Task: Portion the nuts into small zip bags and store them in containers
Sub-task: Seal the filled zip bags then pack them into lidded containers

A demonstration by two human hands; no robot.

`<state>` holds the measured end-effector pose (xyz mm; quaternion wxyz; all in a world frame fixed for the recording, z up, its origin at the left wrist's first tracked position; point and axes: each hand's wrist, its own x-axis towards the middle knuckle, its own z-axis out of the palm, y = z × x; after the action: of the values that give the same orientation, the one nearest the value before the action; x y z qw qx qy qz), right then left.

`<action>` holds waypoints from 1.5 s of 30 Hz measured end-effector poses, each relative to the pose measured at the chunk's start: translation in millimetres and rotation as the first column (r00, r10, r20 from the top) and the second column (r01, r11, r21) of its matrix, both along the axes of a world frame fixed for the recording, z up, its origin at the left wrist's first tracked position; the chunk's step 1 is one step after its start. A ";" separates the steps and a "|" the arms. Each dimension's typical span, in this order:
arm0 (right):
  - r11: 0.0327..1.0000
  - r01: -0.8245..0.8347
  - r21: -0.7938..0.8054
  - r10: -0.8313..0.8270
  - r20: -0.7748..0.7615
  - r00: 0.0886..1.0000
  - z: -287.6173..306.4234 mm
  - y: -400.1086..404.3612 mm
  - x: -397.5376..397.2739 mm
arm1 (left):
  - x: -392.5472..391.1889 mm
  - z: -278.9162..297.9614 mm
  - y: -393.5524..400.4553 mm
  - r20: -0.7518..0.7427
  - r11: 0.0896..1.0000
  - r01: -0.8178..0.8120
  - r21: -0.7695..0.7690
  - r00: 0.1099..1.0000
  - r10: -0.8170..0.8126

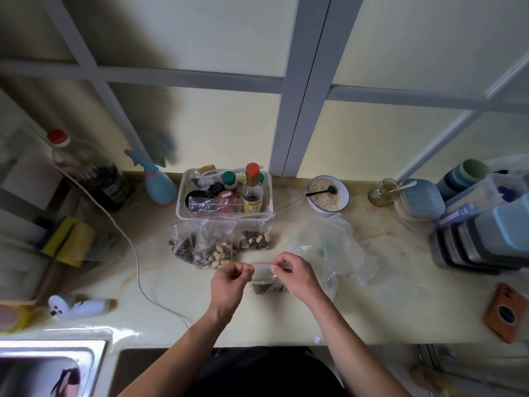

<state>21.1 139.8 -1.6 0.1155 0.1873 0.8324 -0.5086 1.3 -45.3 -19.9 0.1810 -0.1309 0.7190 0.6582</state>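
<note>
A small clear zip bag (267,283) with a red seal strip hangs between my hands above the counter, dark seeds and nuts at its bottom. My left hand (229,285) pinches the left end of the strip, and my right hand (296,275) pinches the right end. Three filled zip bags (213,247) of peanuts and striped seeds lean against a white basket (183,207) behind. A stack of blue and grey lidded containers (486,239) stands at the far right.
A crumpled clear plastic bag (337,247) lies right of my hands. A bowl of oats (327,196) with a black spoon, a glass jar (382,193), a spray bottle (159,181), a white cable (137,262), a sink (48,368) at lower left and an orange-cased phone (505,315) surround the work spot.
</note>
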 end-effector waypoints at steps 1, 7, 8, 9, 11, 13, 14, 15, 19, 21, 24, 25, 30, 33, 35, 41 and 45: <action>0.999 -0.015 0.042 0.015 0.004 1.000 -0.8 1.3 -1.8 | -0.4 0.8 0.4 -0.006 1.000 0.002 0.000 1.000 -0.002; 0.954 -0.188 0.236 0.215 -0.095 0.972 4.7 0.1 -15.6 | -0.8 6.8 6.6 -0.093 0.993 0.093 -0.067 0.991 -0.099; 0.943 -0.218 0.252 0.248 -0.096 0.964 6.1 -2.1 -18.0 | -0.6 8.0 8.1 -0.115 0.990 0.109 -0.092 0.986 -0.119; 0.933 -0.242 0.266 0.275 -0.097 0.956 7.0 -3.9 -20.0 | -0.9 8.7 9.2 -0.137 0.986 0.120 -0.116 0.981 -0.135; 0.916 -0.270 0.297 0.308 -0.091 0.947 6.9 -7.2 -21.7 | -1.9 9.3 10.1 -0.155 0.982 0.129 -0.138 0.976 -0.151; 0.893 -0.296 0.338 0.344 -0.088 0.935 5.1 -9.3 -21.1 | -3.5 10.0 11.0 -0.144 0.978 0.147 -0.146 0.975 -0.168; 0.883 -0.309 0.354 0.363 -0.097 0.927 3.5 -10.0 -20.5 | -4.2 10.5 11.8 -0.144 0.975 0.158 -0.155 0.973 -0.181; 0.874 -0.319 0.367 0.381 -0.109 0.918 2.3 -10.5 -19.5 | -4.4 11.4 12.6 -0.148 0.972 0.169 -0.165 0.970 -0.193; 0.864 -0.329 0.380 0.401 -0.127 0.907 -2.7 -10.6 -17.4 | -5.0 9.1 12.6 -0.166 0.957 0.185 -0.225 0.960 -0.225; 0.882 -0.290 0.371 0.360 -0.134 0.924 -5.3 -11.4 -16.5 | -6.3 7.8 11.0 -0.184 0.946 0.181 -0.269 0.955 -0.235; 0.911 -0.223 0.347 0.287 -0.147 0.947 -4.8 -14.6 -18.1 | -8.4 7.6 12.4 -0.202 0.935 0.159 -0.318 0.952 -0.230; 0.915 -0.217 0.339 0.279 -0.147 0.949 -4.5 -15.1 -19.3 | -8.6 7.6 13.6 -0.207 0.931 0.148 -0.333 0.952 -0.225; 0.897 -0.224 0.380 0.294 -0.137 0.946 -6.8 -10.4 -20.8 | -10.9 3.8 15.6 -0.221 0.915 0.122 -0.384 0.950 -0.219; 0.869 -0.233 0.436 0.314 -0.123 0.941 -6.7 -11.3 -16.3 | -10.1 3.6 18.0 -0.230 0.918 0.142 -0.372 0.943 -0.239; 0.858 -0.248 0.450 0.334 -0.122 0.935 -6.6 -11.3 -15.4 | -9.5 4.5 19.7 -0.227 0.922 0.146 -0.358 0.945 -0.237; 0.886 -0.284 0.366 0.343 -0.107 0.933 -7.3 -6.7 -18.7 | -11.9 1.9 12.2 -0.176 0.914 0.203 -0.350 0.944 -0.278; 0.910 -0.240 0.338 0.294 -0.116 0.949 -10.4 -3.3 -16.6 | -11.2 3.3 11.3 -0.187 0.907 0.184 -0.378 0.945 -0.269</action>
<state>4.6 136.6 -12.0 0.0832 0.0451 0.9282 -0.3598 -9.9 -34.0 -16.6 0.1437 0.0023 0.8526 0.5024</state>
